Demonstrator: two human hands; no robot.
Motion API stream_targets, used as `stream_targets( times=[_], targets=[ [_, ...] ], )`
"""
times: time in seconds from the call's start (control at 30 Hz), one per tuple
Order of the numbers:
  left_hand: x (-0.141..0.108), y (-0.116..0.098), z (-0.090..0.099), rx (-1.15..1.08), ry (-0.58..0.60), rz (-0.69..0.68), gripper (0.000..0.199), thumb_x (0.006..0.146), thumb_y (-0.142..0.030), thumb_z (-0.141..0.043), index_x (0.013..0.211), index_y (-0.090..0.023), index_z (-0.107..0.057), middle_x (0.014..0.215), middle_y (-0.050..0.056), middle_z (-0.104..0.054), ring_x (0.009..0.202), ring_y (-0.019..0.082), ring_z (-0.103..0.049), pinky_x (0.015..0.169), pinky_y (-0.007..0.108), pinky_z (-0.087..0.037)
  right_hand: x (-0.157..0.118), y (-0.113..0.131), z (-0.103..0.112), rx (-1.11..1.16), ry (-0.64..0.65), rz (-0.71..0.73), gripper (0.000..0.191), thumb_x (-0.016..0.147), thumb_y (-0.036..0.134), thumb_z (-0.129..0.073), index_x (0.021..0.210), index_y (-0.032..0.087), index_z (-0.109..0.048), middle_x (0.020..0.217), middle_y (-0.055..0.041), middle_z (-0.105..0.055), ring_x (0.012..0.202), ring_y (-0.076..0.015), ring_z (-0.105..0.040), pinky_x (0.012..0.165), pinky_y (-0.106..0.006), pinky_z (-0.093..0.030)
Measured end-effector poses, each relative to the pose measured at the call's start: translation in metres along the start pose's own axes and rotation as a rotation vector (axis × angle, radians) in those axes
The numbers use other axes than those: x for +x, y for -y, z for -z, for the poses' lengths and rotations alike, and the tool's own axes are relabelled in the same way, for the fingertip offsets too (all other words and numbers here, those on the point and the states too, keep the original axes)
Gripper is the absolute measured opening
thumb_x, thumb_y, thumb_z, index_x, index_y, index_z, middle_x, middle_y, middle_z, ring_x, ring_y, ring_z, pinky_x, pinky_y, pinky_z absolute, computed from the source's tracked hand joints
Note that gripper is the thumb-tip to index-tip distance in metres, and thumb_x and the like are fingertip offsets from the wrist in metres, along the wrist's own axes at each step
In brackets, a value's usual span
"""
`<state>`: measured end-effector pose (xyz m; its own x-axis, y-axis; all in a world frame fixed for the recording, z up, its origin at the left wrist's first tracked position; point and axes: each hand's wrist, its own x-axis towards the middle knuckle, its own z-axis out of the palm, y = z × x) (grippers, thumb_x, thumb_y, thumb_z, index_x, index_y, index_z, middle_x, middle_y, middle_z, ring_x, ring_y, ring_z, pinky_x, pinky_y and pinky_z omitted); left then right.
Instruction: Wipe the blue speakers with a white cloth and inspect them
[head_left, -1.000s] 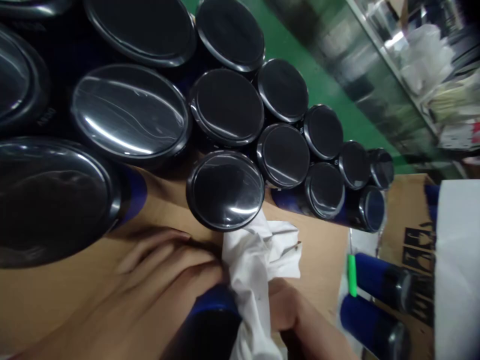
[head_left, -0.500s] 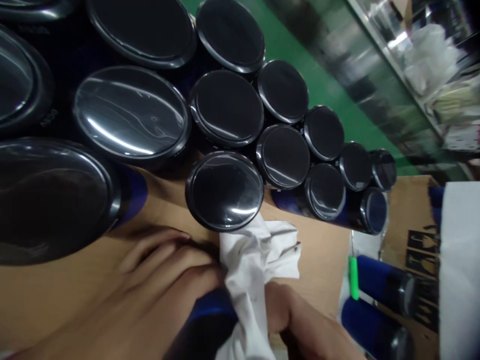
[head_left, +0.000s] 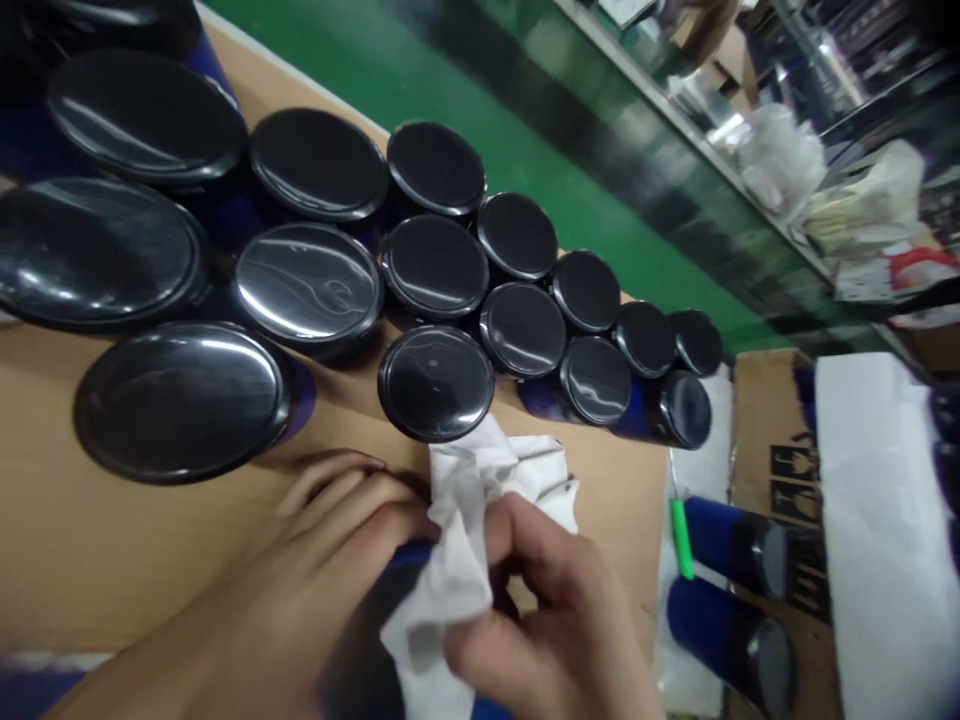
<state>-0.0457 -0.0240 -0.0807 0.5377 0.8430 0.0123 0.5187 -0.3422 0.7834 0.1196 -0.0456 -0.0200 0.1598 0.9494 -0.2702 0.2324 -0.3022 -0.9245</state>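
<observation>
At the lower middle of the head view, my left hand (head_left: pixel 330 545) is wrapped round a blue-and-black cylinder (head_left: pixel 371 620), which lies tilted over the table. My right hand (head_left: pixel 555 600) pinches a crumpled white cloth (head_left: pixel 457 530) between thumb and fingers, and the cloth lies against the cylinder's side. Part of the cylinder is hidden under the cloth and my hands. Just beyond the cloth stands an upright cylinder with a glossy black top (head_left: pixel 436 382). Another such cylinder (head_left: pixel 184 400) stands to the left of my left hand.
Several more black-topped cylinders (head_left: pixel 435 265) stand in rows across the tan tabletop (head_left: pixel 90 570). To the right, two blue cylinders (head_left: pixel 731 630) lie beside a green-handled tool (head_left: pixel 681 540). A cardboard box (head_left: pixel 765 400) and white foam sheet (head_left: pixel 862 520) are farther right.
My right hand has come up and over the cloth, with its thumb now showing on the cylinder's near side. The view has shifted back, showing more of the rows. My left hand keeps its hold.
</observation>
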Motion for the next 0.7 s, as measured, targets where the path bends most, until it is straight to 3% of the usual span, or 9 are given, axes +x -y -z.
stream_targets(
  times=[0.07,0.17,0.27,0.43,0.5,0.57,0.63,0.7],
  targets=[
    [0.002,0.001,0.005,-0.008,0.012,-0.019,0.045,0.072,-0.032,-0.074,0.115,-0.025,-0.064,0.105,0.004,-0.067,0.106,0.025,-0.060,0.098,0.037,-0.051,0.008,0.004,-0.007,0.152,0.026,0.007,0.021,0.066,0.011,-0.053,0.060,0.019,-0.034,0.056,0.0073,-0.031,0.053,-0.0054,-0.023,0.046,-0.019,-0.016],
    [0.007,0.003,0.015,0.004,0.006,-0.076,0.042,0.073,-0.028,-0.073,0.113,-0.025,-0.062,0.103,0.004,-0.066,0.103,0.023,-0.060,0.093,0.034,-0.052,0.000,0.003,-0.007,0.271,0.049,-0.214,0.017,0.063,0.014,-0.055,0.061,0.020,-0.039,0.059,0.0067,-0.035,0.057,-0.0059,-0.027,0.051,-0.020,-0.020],
    [0.012,0.002,0.024,0.039,-0.006,-0.174,0.040,0.073,-0.022,-0.069,0.111,-0.026,-0.057,0.103,-0.002,-0.063,0.098,0.014,-0.058,0.087,0.023,-0.050,-0.021,-0.005,-0.001,0.274,0.059,-0.370,0.028,0.067,0.024,-0.065,0.063,0.021,-0.038,0.057,0.0057,-0.040,0.055,-0.0066,-0.033,0.053,-0.021,-0.022],
    [0.019,-0.003,0.027,0.121,-0.064,-0.230,0.044,0.072,-0.018,-0.062,0.113,-0.028,-0.051,0.106,-0.008,-0.059,0.100,0.005,-0.055,0.090,0.013,-0.044,-0.034,-0.009,-0.003,0.345,0.004,-0.327,0.045,0.082,0.060,-0.069,0.084,0.018,-0.054,0.066,0.0028,-0.048,0.056,-0.0079,-0.039,0.054,-0.022,-0.030],
    [0.018,-0.002,0.023,0.164,-0.063,-0.253,0.047,0.069,-0.019,-0.063,0.114,-0.026,-0.050,0.105,-0.006,-0.058,0.100,0.006,-0.055,0.089,0.015,-0.045,-0.026,-0.004,-0.007,0.345,-0.009,-0.275,0.037,0.084,0.051,-0.069,0.083,0.018,-0.052,0.067,0.0041,-0.044,0.058,-0.0075,-0.035,0.054,-0.022,-0.026],
    [0.016,0.000,0.020,0.221,-0.058,-0.272,0.047,0.071,-0.023,-0.065,0.115,-0.023,-0.049,0.105,-0.003,-0.056,0.100,0.008,-0.056,0.089,0.018,-0.046,-0.011,0.003,-0.011,0.310,0.009,-0.190,0.025,0.083,0.031,-0.063,0.074,0.020,-0.043,0.063,0.0061,-0.038,0.058,-0.0073,-0.031,0.054,-0.022,-0.022],
    [0.013,0.003,0.017,0.261,-0.059,-0.252,0.049,0.069,-0.027,-0.067,0.114,-0.022,-0.048,0.107,-0.001,-0.055,0.099,0.012,-0.055,0.090,0.023,-0.048,0.006,0.010,-0.012,0.256,0.066,-0.110,0.019,0.074,0.016,-0.056,0.070,0.021,-0.038,0.063,0.0067,-0.034,0.060,-0.0076,-0.028,0.054,-0.023,-0.020],
    [0.012,0.006,0.015,0.273,-0.092,-0.239,0.053,0.066,-0.033,-0.070,0.113,-0.021,-0.048,0.106,0.000,-0.055,0.096,0.014,-0.055,0.087,0.025,-0.050,0.019,0.014,-0.011,0.240,0.160,-0.066,0.017,0.065,0.011,-0.053,0.067,0.020,-0.039,0.064,0.0066,-0.034,0.062,-0.0078,-0.027,0.054,-0.023,-0.020]
  ],
)
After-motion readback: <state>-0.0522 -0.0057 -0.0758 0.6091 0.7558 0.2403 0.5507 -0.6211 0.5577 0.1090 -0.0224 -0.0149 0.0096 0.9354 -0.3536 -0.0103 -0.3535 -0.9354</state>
